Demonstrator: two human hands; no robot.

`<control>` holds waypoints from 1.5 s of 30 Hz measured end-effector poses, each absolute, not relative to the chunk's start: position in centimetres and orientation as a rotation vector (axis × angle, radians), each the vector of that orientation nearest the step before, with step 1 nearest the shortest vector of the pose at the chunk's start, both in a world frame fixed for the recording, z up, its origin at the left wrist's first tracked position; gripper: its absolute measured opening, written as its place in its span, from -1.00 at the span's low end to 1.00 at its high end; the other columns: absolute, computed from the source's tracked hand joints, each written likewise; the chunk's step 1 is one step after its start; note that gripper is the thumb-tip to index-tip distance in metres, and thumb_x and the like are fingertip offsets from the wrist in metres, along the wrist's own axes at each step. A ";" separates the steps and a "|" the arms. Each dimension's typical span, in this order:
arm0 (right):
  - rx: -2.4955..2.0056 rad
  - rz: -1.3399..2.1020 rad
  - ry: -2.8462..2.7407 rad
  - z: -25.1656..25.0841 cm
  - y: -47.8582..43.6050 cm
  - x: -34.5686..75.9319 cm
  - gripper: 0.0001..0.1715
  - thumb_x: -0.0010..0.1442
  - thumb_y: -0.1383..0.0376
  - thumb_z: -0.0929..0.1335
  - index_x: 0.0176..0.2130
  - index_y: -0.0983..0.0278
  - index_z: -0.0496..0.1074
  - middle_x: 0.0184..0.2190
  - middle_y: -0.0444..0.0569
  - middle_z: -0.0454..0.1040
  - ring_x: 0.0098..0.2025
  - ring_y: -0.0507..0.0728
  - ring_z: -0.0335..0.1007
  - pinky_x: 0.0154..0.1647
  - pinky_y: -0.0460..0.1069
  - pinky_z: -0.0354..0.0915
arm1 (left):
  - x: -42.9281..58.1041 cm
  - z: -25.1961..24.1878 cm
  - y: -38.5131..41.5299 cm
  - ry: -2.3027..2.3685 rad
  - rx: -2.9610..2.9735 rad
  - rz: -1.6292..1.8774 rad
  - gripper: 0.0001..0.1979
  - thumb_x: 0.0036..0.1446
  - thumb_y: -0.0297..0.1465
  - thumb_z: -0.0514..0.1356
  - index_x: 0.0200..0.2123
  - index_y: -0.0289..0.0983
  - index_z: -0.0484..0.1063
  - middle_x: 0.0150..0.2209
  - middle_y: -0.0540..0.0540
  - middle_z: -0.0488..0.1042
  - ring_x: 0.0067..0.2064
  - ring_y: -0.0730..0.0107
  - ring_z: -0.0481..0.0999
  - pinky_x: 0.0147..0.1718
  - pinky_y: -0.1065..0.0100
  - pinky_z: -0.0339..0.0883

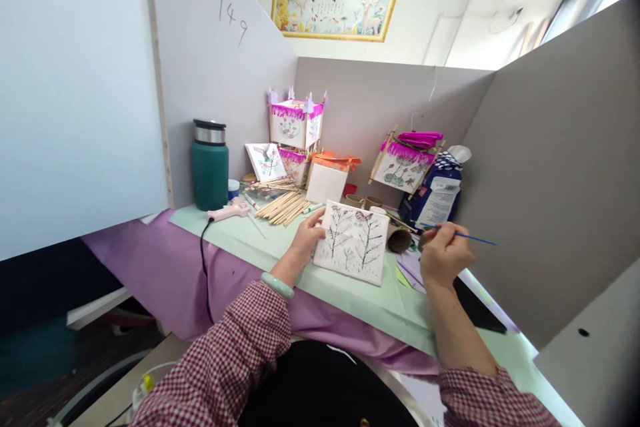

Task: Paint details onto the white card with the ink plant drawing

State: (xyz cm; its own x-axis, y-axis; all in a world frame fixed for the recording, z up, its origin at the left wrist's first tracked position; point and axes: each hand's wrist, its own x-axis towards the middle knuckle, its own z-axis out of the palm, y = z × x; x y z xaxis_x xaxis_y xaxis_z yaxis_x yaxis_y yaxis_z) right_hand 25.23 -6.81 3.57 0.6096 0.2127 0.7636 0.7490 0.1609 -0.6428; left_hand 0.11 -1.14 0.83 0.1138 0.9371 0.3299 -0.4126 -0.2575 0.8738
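Note:
My left hand [306, 240] grips the left edge of a white square canvas panel [351, 243], tilted up above the green table covering. Dark bare trees are painted on the panel, with a small reddish patch near its top. In my right hand [445, 255] is a thin blue paintbrush [477, 239], pinched between the fingers. Its tip points left, to the right of the panel and apart from it. A cardboard tube [399, 239] lies just right of the panel, its open end towards me.
Wooden sticks [284, 208], a pink glue gun [230, 211] with a black cord and a green bottle [210, 167] are on the left. Behind stand a decorated paper lantern [295, 123], a second lantern [404, 163] and a blue pack [440, 190]. Grey partitions [390, 93] enclose the table.

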 end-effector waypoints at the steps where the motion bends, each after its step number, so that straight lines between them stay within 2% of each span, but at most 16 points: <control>1: -1.328 -0.450 -0.914 4.0 -7.2 24.2 -0.46 0.40 0.05 0.05 -0.18 0.30 0.41 -0.46 0.03 0.51 -0.49 0.13 0.42 -0.39 0.03 0.32 | 0.1 0.9 -1.2 0.616 1.193 1.448 -0.24 -0.38 -0.57 0.11 0.03 -0.28 0.55 -0.34 -0.02 0.46 -0.30 0.34 0.37 -0.37 0.43 0.22; 3: -1.012 -0.303 -1.055 4.6 -7.5 21.5 -0.52 0.41 0.03 0.07 -0.18 0.26 0.35 -0.51 -0.10 0.47 -0.64 0.02 0.28 -0.57 -0.06 0.24 | 0.1 0.9 -1.2 0.613 1.198 1.444 -0.24 -0.39 -0.57 0.10 0.03 -0.27 0.54 -0.34 -0.02 0.46 -0.30 0.34 0.37 -0.37 0.43 0.22; 6: -0.689 -0.157 -1.316 4.9 -6.8 17.3 -0.59 0.43 0.07 0.11 -0.23 0.24 0.34 -0.49 -0.14 0.47 -0.65 -0.04 0.27 -0.60 -0.10 0.20 | 0.2 0.9 -1.2 0.606 1.201 1.444 -0.24 -0.39 -0.56 0.10 0.03 -0.27 0.54 -0.34 -0.02 0.46 -0.30 0.33 0.37 -0.37 0.43 0.22; 10: -0.660 -0.172 -1.480 3.8 -5.2 14.3 -0.61 0.39 0.07 0.19 -0.29 0.24 0.41 -0.49 -0.12 0.50 -0.61 -0.02 0.32 -0.51 -0.06 0.29 | 0.2 0.7 -1.0 0.595 1.208 1.441 -0.23 -0.38 -0.56 0.11 0.05 -0.28 0.52 -0.33 -0.02 0.46 -0.31 0.35 0.37 -0.39 0.44 0.22; 16: -0.697 -0.235 -1.467 1.9 -4.0 15.2 -0.63 0.42 0.12 0.15 -0.23 0.24 0.40 -0.42 -0.11 0.51 -0.57 0.00 0.35 -0.45 -0.03 0.31 | 0.3 0.6 -0.9 0.595 1.213 1.448 -0.28 -0.32 -0.56 0.13 0.06 -0.29 0.49 -0.28 -0.05 0.48 -0.28 0.33 0.40 -0.35 0.40 0.26; 23: -0.764 -0.282 -1.479 1.7 -3.8 15.2 -0.64 0.42 0.14 0.15 -0.25 0.24 0.41 -0.42 -0.11 0.52 -0.53 0.02 0.37 -0.36 -0.01 0.32 | 0.3 0.8 -1.1 0.602 1.211 1.461 -0.24 -0.38 -0.58 0.11 0.04 -0.28 0.54 -0.26 -0.05 0.50 -0.25 0.32 0.39 -0.32 0.43 0.27; 35: -0.772 -0.291 -1.525 1.7 -3.6 15.1 -0.65 0.42 0.16 0.15 -0.23 0.25 0.41 -0.40 -0.10 0.53 -0.53 0.01 0.35 -0.36 -0.03 0.31 | 0.2 0.7 -1.0 0.581 1.226 1.452 -0.25 -0.36 -0.57 0.10 0.04 -0.27 0.54 -0.33 -0.02 0.48 -0.32 0.36 0.38 -0.39 0.44 0.25; 45: -0.750 -0.301 -1.532 1.7 -3.5 15.0 -0.63 0.43 0.14 0.15 -0.24 0.23 0.41 -0.39 -0.10 0.53 -0.53 0.02 0.35 -0.35 -0.02 0.31 | 0.3 0.5 -0.8 0.572 1.228 1.463 -0.23 -0.36 -0.57 0.10 0.07 -0.30 0.51 -0.25 -0.06 0.50 -0.27 0.34 0.39 -0.35 0.44 0.26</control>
State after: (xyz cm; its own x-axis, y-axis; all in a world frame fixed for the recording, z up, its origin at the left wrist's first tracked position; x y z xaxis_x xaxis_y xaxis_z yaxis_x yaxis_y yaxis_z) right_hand 15.02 -3.48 1.73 0.0571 0.2732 0.9603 0.6162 0.7472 -0.2492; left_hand 0.27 -0.76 0.47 0.1243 0.9181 0.3763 -0.4196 -0.2951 0.8584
